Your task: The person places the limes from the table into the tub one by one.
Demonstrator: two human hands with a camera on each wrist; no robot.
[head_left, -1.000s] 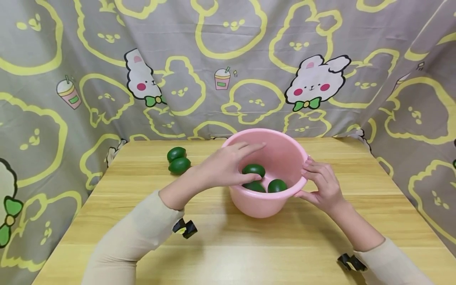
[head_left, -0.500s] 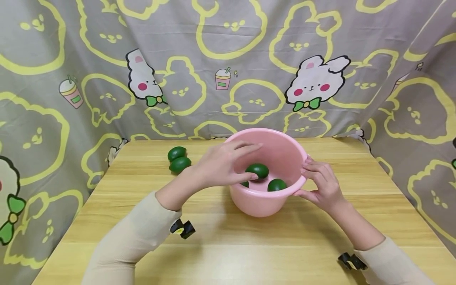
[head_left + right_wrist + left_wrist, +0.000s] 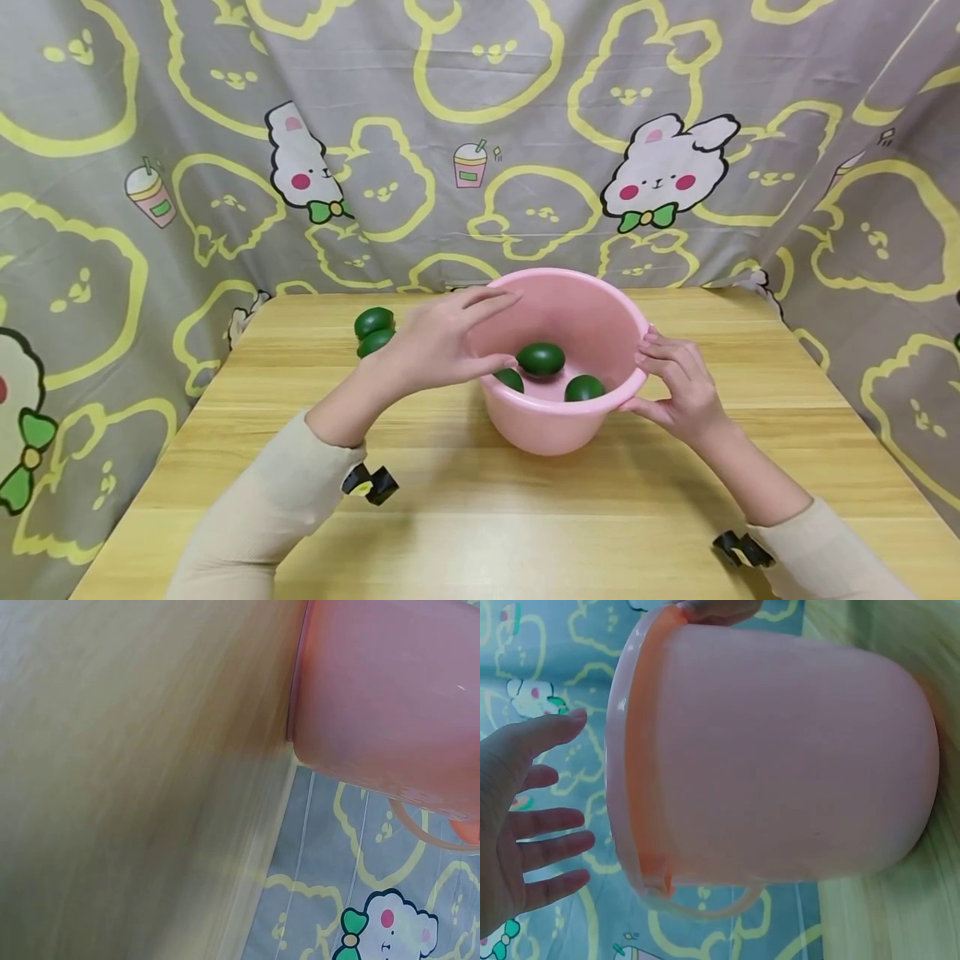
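A pink plastic bucket (image 3: 551, 429) stands on the wooden table. Inside it lie three dark green limes: one lime (image 3: 541, 359) in the middle, another lime (image 3: 584, 388) to the right, and a third lime (image 3: 510, 380) partly hidden by the near left rim. My right hand (image 3: 678, 387) holds the bucket's right rim, fingers on the edge and thumb below. At the left rim is my left hand (image 3: 435, 342), empty, its fingers extended. The left wrist view shows this left hand (image 3: 525, 832) spread and apart from the bucket's rim (image 3: 619, 750).
Two more limes, a rear lime (image 3: 373, 322) and a front lime (image 3: 375, 342), lie on the table (image 3: 480, 533) left of the bucket, near my left hand. A patterned grey curtain (image 3: 525, 108) hangs behind the table. The bucket's handle (image 3: 720, 907) hangs down at its far side.
My left hand has drawn back leftward from over the bucket's opening. The middle lime has shifted slightly right and the left one has moved toward the left wall. My right hand keeps its place.
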